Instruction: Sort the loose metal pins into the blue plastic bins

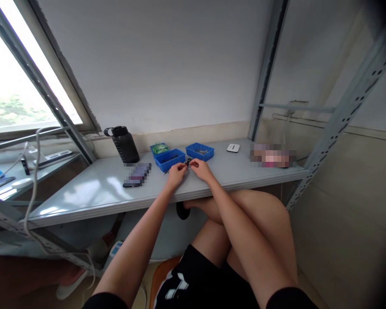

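My left hand (177,171) and my right hand (199,168) are close together over the table, fingertips pinched and almost meeting. Small dark and metallic parts (188,162) show at the fingertips, too small to name. Just beyond my left hand is a blue bin (162,167) holding small dark pieces. Another blue bin (207,157), behind my right hand, contains thin silvery pieces that look like screws or pins. A third blue bin (152,149) stands at the back left with a green packet (161,148) in it. A few thin bits lie beside my left hand.
On the grey table (96,189) stand a black bottle (125,144) and, nearer, a phone-like object (138,175), partly blurred. A white square item (233,148) and a blurred pinkish object (272,156) lie right. Metal shelf posts (268,64) frame the table. Another person's foot (71,279) shows lower left.
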The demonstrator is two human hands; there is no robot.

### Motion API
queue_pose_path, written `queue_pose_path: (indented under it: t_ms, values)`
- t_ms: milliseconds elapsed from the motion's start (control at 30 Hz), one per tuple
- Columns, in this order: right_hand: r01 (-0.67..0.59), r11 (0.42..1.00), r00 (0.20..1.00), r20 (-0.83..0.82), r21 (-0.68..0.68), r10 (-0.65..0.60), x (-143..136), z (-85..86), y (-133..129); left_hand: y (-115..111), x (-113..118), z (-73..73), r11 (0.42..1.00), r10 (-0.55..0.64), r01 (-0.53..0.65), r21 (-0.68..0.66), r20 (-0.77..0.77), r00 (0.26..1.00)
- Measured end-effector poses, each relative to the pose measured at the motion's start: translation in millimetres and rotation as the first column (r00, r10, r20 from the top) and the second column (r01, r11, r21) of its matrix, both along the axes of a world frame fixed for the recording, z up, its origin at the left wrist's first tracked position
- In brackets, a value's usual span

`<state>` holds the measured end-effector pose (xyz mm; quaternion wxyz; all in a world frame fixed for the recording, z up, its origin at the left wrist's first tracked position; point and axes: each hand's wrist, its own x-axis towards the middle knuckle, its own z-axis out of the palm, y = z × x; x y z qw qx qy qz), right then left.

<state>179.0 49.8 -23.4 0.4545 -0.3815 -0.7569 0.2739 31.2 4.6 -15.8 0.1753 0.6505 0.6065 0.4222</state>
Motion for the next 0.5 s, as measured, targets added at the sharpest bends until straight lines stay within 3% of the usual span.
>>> queue_pose_path:
  t_ms: [500]
  values:
    - [0.006, 1.0, 0.995, -0.101, -0.028, -0.009, 2.5, 0.3, 1.3, -5.9, 4.5, 3.2, 0.994, -0.095, 0.094, -0.055, -0.015, 0.995]
